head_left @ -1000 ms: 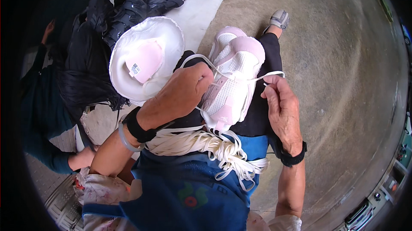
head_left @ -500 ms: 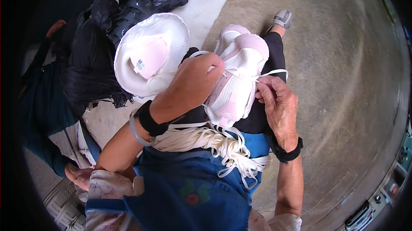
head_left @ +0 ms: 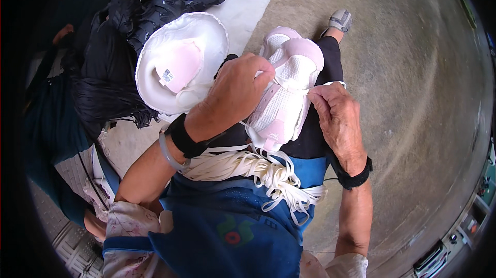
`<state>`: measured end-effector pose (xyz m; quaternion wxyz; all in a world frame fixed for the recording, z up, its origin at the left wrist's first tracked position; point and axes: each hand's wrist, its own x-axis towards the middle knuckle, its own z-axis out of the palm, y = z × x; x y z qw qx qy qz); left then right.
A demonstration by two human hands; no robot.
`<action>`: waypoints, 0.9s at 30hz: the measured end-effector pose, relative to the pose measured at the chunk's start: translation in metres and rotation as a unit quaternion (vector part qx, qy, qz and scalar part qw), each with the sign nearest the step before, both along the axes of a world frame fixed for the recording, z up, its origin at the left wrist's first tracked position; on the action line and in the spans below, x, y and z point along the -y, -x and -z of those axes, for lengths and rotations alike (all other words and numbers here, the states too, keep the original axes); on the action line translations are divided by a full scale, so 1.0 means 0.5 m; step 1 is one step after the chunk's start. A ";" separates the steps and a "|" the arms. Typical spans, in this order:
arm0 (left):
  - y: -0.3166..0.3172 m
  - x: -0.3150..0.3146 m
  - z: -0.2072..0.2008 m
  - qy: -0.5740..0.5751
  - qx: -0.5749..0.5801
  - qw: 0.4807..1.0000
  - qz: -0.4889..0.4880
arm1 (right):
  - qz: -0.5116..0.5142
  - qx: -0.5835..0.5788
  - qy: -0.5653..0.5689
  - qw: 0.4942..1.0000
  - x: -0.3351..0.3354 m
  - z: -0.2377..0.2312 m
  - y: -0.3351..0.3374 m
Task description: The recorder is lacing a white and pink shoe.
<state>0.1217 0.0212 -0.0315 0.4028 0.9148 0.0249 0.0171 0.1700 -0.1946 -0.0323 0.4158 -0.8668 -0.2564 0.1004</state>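
A pair of pink-and-white sneakers lies on my lap, soles turned away from view. A white shoelace stretches across them between my two hands. My left hand is closed, its thumb and finger pinching the lace at the upper left of the sneakers. On their right side my right hand pinches the lace between thumb and fingertip. Part of the lace is hidden behind the fingers. A thick bundle of cream-white shoelaces rests across my lap on the blue apron.
At the left stands a white hat-shaped thing, hollow side up, with a pink patch inside. Beyond it lie several black shoes and a heap of black laces. A co-worker's dark sleeve is at far left. Concrete floor spreads right.
My right hand has moved slightly up, drawing the lace outward; my left hand has shifted a little up and right. The co-worker's arm at the left has moved down.
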 end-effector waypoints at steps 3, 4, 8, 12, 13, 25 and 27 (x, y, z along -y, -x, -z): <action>-0.002 -0.005 0.003 0.011 -0.009 1.000 -0.001 | -0.044 0.026 0.050 0.997 -0.004 -0.024 -0.012; -0.003 -0.006 0.002 -0.001 0.007 1.000 0.023 | -0.044 0.025 0.049 0.997 -0.005 -0.022 -0.016; -0.005 0.005 0.001 0.023 -0.014 1.000 -0.003 | -0.076 0.029 0.044 0.996 0.000 -0.005 -0.036; -0.002 0.015 -0.008 -0.087 0.030 0.995 0.039 | 0.019 -0.179 -0.002 0.984 0.006 0.004 -0.032; -0.002 0.015 -0.005 -0.062 0.020 0.998 0.025 | 0.017 -0.179 -0.003 0.984 0.004 0.002 -0.028; -0.008 0.020 -0.003 -0.102 0.021 0.993 0.053 | 0.095 -0.219 -0.050 0.970 -0.002 0.024 -0.001; -0.010 0.018 0.006 -0.093 0.034 0.993 0.072 | 0.093 -0.101 -0.038 0.990 -0.009 0.033 0.011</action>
